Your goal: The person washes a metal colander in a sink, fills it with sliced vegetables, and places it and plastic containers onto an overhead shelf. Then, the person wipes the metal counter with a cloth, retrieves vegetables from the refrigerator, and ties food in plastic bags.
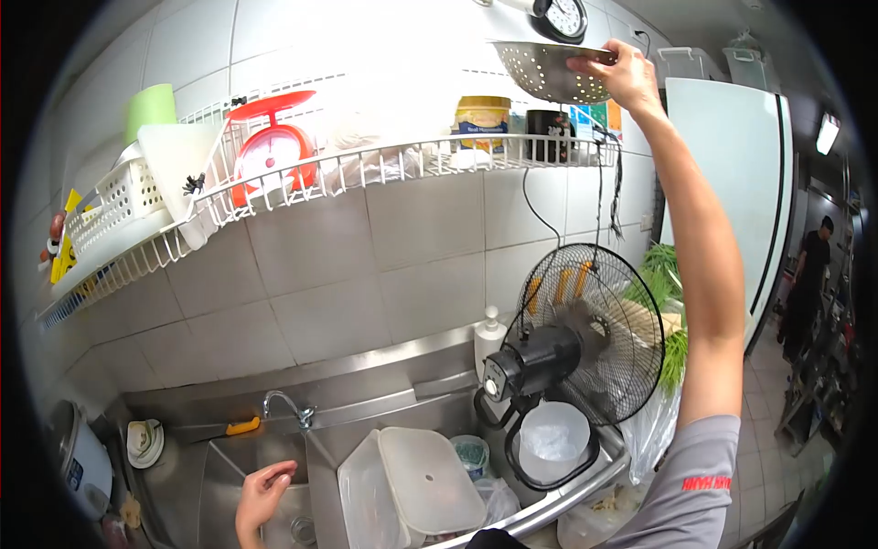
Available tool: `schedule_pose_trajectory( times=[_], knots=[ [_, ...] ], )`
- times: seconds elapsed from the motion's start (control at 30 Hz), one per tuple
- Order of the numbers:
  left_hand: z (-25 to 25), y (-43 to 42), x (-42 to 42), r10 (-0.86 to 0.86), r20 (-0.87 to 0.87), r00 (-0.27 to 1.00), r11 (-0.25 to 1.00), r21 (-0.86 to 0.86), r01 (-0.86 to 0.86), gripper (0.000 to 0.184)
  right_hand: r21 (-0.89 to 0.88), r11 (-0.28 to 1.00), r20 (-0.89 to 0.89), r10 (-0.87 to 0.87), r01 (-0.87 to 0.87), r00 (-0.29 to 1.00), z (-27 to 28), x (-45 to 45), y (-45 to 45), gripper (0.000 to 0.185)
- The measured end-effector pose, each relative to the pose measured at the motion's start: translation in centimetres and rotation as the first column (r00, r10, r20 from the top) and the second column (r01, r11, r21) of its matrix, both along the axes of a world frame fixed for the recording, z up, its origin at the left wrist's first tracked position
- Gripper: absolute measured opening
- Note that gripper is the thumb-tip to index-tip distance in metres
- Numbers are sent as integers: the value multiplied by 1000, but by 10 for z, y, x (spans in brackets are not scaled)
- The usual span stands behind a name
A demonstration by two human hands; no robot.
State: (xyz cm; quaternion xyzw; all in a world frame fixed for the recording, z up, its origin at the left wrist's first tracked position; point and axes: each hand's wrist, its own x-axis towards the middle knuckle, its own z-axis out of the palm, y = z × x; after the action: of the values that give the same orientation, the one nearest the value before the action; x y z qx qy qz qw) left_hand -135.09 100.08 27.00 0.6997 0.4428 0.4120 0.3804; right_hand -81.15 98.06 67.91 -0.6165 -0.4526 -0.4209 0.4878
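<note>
High up at the right end of the wire shelf, my right hand (631, 80) grips the rim of a metal colander (540, 73) with round holes. The colander is raised over the shelf, just below a wall clock (565, 18). My left hand (265, 497) hangs above the steel sink (215, 480), its fingers loosely bent with nothing visible in them. Behind that hand stands the curved tap (291, 409). To its right are a clear plastic bin (370, 494) and a whitish plastic lid (432, 480).
The white wire shelf (366, 177) holds a red scale (273, 156), a mayonnaise tub (483, 122) and a white basket (133, 197). A black fan (585, 334) stands at the counter's right. A yellow-handled knife (242, 426) lies behind the sink. Another person (809, 274) stands far right.
</note>
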Motion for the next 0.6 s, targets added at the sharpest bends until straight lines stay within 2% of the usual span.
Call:
schedule_pose_trajectory(
  times=[0.1, 0.2, 0.27, 0.3, 0.37, 0.5, 0.6],
  knots=[
    [-5, -8, -19, 135, 35, 990, 991, 5, -135, 24, 56, 997, -85, 57, -53, 995, 23, 14, 46, 53],
    [-14, -13, -42, 255, 74, 964, 967, -6, -255, 23, 155, 986, -78, 81, -68, 994, 38, 33, 99, 54],
    [-15, -24, -55, 323, 70, 944, 946, -4, -324, 23, 152, 984, -53, 106, -97, 993, 41, 34, 121, 51],
    [12, -42, -46, 350, 17, 937, 931, -116, -346, 36, 134, 984, -72, 124, -113, 990, 42, 34, 131, 51],
    [20, -51, -46, 411, -34, 911, 907, -79, -413, 34, 144, 984, -80, 118, -106, 990, 45, 43, 159, 51],
    [0, -60, -57, 478, -97, 873, 867, -104, -486, 33, 189, 970, -31, 162, -153, 986, 41, 66, 210, 35],
    [-18, -66, -66, 506, -184, 843, 846, -85, -526, 32, 27, 984, -173, 177, -175, 969, 29, 84, 223, 33]
  ],
)
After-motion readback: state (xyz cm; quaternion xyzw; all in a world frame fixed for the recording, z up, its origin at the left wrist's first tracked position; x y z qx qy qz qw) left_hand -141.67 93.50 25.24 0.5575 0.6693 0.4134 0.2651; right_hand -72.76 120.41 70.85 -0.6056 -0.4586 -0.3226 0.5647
